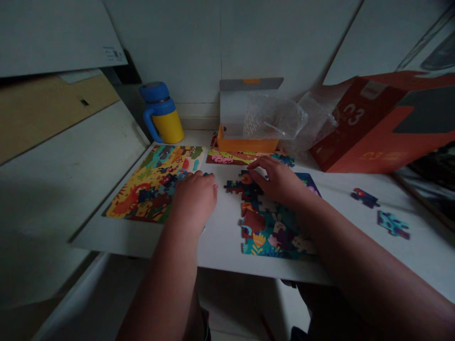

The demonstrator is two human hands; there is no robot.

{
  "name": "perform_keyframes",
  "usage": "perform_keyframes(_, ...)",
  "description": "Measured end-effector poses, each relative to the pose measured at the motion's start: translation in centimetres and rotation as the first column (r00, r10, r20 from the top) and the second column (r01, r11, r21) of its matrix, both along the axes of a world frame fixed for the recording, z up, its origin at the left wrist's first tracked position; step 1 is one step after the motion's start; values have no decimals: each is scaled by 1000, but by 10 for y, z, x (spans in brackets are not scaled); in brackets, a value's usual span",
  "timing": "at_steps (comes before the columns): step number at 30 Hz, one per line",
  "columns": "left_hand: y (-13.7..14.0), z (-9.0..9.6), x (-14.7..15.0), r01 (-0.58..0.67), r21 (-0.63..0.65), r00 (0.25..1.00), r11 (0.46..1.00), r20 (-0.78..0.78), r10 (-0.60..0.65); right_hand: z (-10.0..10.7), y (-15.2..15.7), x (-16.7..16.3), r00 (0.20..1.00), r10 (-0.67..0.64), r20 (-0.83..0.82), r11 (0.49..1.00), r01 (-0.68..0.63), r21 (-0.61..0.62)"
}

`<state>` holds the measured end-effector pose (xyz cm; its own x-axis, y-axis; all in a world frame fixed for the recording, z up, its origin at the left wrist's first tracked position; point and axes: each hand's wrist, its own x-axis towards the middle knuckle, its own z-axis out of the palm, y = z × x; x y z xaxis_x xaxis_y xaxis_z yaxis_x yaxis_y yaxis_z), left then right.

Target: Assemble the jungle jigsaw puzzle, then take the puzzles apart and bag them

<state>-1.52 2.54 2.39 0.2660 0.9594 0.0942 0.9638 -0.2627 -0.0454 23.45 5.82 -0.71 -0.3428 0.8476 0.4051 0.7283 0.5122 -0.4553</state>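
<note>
A partly joined jigsaw puzzle [254, 222] with white rabbits and flowers on a dark teal ground lies at the table's middle. Over its upper part is my right hand [277, 177], thumb and index finger closed at a puzzle piece [246, 178] with an orange round shape. My left hand [197, 196] is closed, fingers curled under, at the right edge of a yellow picture sheet [124, 201]. A dark teal bit shows past its fingertips; what the fingers hold is hidden. Loose puzzle pieces [156, 196] lie on that sheet.
Two loose pieces, one dark [365, 198] and one light blue [393, 223], lie at the right. Behind stand a blue-yellow flask [167, 121], an open orange box [247, 145] with clear plastic, and a large red box [355, 125]. Another picture sheet [231, 157] lies partly under the orange box.
</note>
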Motion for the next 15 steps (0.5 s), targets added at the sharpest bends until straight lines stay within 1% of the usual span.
perform_keyframes(2,-6,7,1,-31,7,999,999,-37,31,1,0,1,999,-41,-23,999,41,5)
perform_keyframes(3,-10,10,2,-25,5,999,1000,-35,25,1,1,2,998,-53,-31,999,53,8)
perform_keyframes(4,-14,13,3,7,-5,1000,1000,-14,-7,1,1,3,998,-60,-37,998,60,13)
perform_keyframes(6,-24,17,7,142,-53,987,988,89,-137,1,1,3,997,-61,-48,998,63,27)
perform_keyframes(8,-34,16,12,327,-107,927,939,229,-297,2,1,3,997,-50,-62,998,53,44)
perform_keyframes(10,-41,13,19,455,-145,859,879,329,-391,2,1,2,996,-48,-80,997,52,48)
perform_keyframes(12,-44,8,26,515,-183,824,838,377,-424,2,0,2,992,-76,-104,996,80,38)
perform_keyframes(15,-39,2,33,534,-237,815,811,401,-419,3,-1,2,977,-134,-165,990,140,25)
